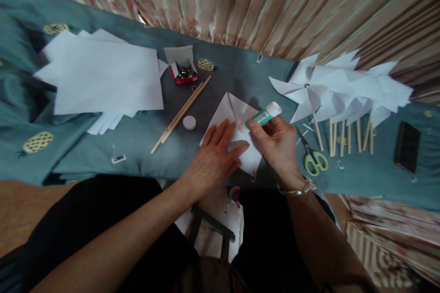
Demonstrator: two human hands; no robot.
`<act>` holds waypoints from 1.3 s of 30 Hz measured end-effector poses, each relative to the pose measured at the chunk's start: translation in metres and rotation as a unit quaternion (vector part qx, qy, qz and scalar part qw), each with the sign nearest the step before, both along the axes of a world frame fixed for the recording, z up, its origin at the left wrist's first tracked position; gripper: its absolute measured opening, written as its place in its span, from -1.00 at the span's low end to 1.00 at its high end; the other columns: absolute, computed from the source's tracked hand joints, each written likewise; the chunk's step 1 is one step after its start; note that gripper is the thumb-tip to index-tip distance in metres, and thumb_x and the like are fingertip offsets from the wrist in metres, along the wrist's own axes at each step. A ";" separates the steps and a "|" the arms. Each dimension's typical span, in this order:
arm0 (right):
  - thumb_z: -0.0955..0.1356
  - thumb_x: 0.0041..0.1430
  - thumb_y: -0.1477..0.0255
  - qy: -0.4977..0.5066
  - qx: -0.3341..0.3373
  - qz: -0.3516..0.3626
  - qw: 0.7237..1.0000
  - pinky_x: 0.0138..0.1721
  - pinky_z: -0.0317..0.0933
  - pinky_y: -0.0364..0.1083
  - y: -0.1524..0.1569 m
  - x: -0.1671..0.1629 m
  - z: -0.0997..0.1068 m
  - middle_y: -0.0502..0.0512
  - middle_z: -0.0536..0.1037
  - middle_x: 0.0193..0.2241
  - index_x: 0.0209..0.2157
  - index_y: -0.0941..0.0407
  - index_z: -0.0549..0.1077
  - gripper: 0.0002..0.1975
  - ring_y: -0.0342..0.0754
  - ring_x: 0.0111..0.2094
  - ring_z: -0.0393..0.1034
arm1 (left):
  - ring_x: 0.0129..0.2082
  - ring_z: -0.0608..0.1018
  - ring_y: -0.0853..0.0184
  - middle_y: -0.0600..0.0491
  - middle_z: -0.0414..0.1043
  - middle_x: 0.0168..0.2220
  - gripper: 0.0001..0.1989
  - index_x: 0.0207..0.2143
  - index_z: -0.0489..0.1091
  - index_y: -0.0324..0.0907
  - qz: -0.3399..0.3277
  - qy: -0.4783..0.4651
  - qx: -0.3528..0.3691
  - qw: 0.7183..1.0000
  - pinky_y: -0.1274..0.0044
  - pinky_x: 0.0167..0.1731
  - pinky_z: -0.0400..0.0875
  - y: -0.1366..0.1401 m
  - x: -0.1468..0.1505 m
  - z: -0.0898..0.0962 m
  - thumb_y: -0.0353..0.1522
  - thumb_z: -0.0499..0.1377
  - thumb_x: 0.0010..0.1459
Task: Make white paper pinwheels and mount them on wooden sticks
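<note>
A square of white paper [220,116] with slits cut in from its corners lies before me on the cloth. My left hand [220,153] rests flat on its left part, fingers spread. In my right hand [277,144] is a green and white glue stick [263,116], tilted, its tip at the middle of the paper. The white round cap [189,122] of the glue stick sits apart, left of the paper. Beside my right hand are scissors [314,160] with green handles.
White paper pinwheels [307,87] on wooden sticks lie at the right, near a dark phone [407,146]. Two loose wooden sticks [182,114] lie left of centre, below a red box [184,73] of metal pins. A stack of white paper [110,78] covers the left side.
</note>
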State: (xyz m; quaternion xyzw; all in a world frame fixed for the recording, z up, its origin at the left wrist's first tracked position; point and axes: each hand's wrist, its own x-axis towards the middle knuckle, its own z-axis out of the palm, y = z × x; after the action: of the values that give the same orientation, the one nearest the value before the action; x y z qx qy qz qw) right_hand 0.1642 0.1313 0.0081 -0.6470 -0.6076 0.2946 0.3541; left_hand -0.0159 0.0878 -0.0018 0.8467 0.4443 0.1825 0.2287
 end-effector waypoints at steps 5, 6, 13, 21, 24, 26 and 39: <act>0.42 0.12 0.05 -0.062 0.018 0.004 0.998 -0.40 0.23 -0.08 -0.002 -0.006 0.006 0.00 0.56 -0.50 -0.39 0.09 0.46 -0.63 -0.08 -0.48 0.41 | 0.42 0.04 -0.08 -0.16 0.04 0.40 -0.65 0.09 0.41 -0.06 -0.001 -0.003 0.010 1.000 -0.03 0.29 0.07 0.000 0.001 -0.003 -0.36 0.20 0.26; 0.42 0.12 0.05 -0.074 0.022 0.005 0.997 -0.40 0.22 -0.08 -0.002 -0.007 0.008 -0.01 0.55 -0.51 -0.39 0.09 0.46 -0.64 -0.08 -0.48 0.40 | 0.41 0.04 -0.09 -0.17 0.05 0.39 -0.65 0.09 0.42 -0.06 0.000 -0.003 0.010 1.000 -0.02 0.29 0.07 0.000 0.001 -0.004 -0.36 0.20 0.25; 0.41 0.14 0.08 -0.094 0.030 0.019 0.995 -0.38 0.23 -0.07 -0.002 -0.009 0.010 0.00 0.55 -0.49 -0.37 0.07 0.46 -0.67 -0.06 -0.46 0.42 | 0.42 0.01 -0.09 -0.16 0.01 0.41 -0.67 0.08 0.44 -0.06 0.002 -0.005 0.002 1.000 -0.03 0.30 0.06 0.000 0.002 -0.004 -0.37 0.21 0.25; 0.41 0.15 0.12 -0.106 0.027 0.025 0.994 -0.37 0.23 -0.06 -0.004 -0.010 0.010 0.01 0.56 -0.48 -0.36 0.08 0.47 -0.70 -0.06 -0.47 0.42 | 0.44 -0.05 -0.07 -0.11 -0.02 0.43 -0.66 0.08 0.45 -0.06 0.005 0.010 -0.018 1.000 0.04 0.34 0.01 0.000 0.002 -0.002 -0.36 0.21 0.25; 0.40 0.16 0.12 -0.113 0.028 0.037 0.993 -0.37 0.23 -0.05 -0.004 -0.011 0.010 0.01 0.57 -0.48 -0.35 0.08 0.48 -0.70 -0.05 -0.47 0.43 | 0.43 -0.04 -0.12 -0.17 0.00 0.41 -0.65 0.09 0.45 -0.08 0.005 0.006 -0.014 1.000 0.03 0.33 0.01 0.000 0.002 -0.003 -0.37 0.22 0.24; 0.40 0.17 0.11 -0.116 0.030 0.044 0.992 -0.37 0.24 -0.06 -0.005 -0.011 0.010 0.01 0.58 -0.48 -0.34 0.08 0.49 -0.70 -0.06 -0.47 0.44 | 0.43 -0.03 -0.12 -0.17 0.02 0.40 -0.64 0.09 0.44 -0.08 0.006 -0.002 -0.005 1.000 0.01 0.32 0.03 0.000 0.002 -0.004 -0.37 0.23 0.23; 0.40 0.16 0.09 -0.135 0.036 0.068 0.988 -0.36 0.30 -0.04 -0.011 -0.010 0.013 0.04 0.60 -0.46 -0.33 0.06 0.49 -0.69 -0.02 -0.47 0.48 | 0.42 0.01 -0.11 -0.15 0.02 0.41 -0.63 0.09 0.44 -0.06 0.003 0.007 0.019 1.000 0.01 0.30 0.08 0.000 0.001 -0.007 -0.36 0.24 0.22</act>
State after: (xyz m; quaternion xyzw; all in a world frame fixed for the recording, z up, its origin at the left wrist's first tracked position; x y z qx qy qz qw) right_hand 0.1541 0.1203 0.0216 -0.6249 -0.7028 0.2059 0.2705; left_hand -0.0148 0.0873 -0.0084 0.8508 0.4451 0.1857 0.2087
